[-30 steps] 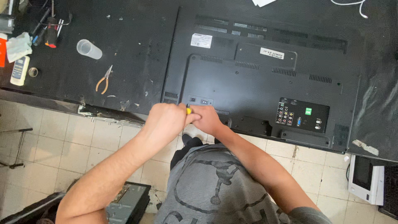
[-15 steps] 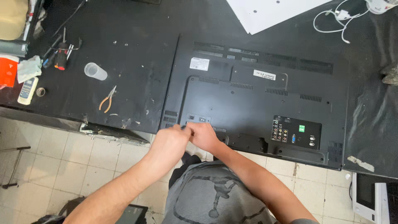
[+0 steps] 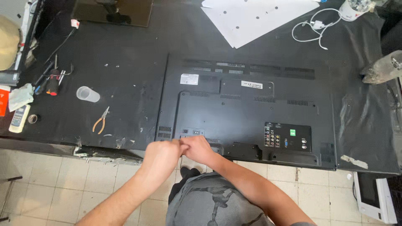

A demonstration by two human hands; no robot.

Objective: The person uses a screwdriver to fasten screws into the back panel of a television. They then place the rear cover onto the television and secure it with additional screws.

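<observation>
**Black television back, hands closed at its near edge**

Black plastic television (image 3: 251, 121) lies face down on the bench (image 3: 125, 83), its near edge overhanging the bench's front edge. Left hand (image 3: 161, 155) and right hand (image 3: 197, 149) meet there, both curled shut; whatever they pinch is hidden between the fingers. Near the bench's left edge, a clear cup (image 3: 87, 94) lies tipped over, its contents unclear, with orange-handled pliers (image 3: 101, 120) beside it.

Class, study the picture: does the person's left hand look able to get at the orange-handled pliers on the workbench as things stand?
Probably yes. The left hand is at the television's near edge, and the pliers lie in the open to its left on the black workbench, with nothing between them. The plastic cup lies farther back.
</observation>
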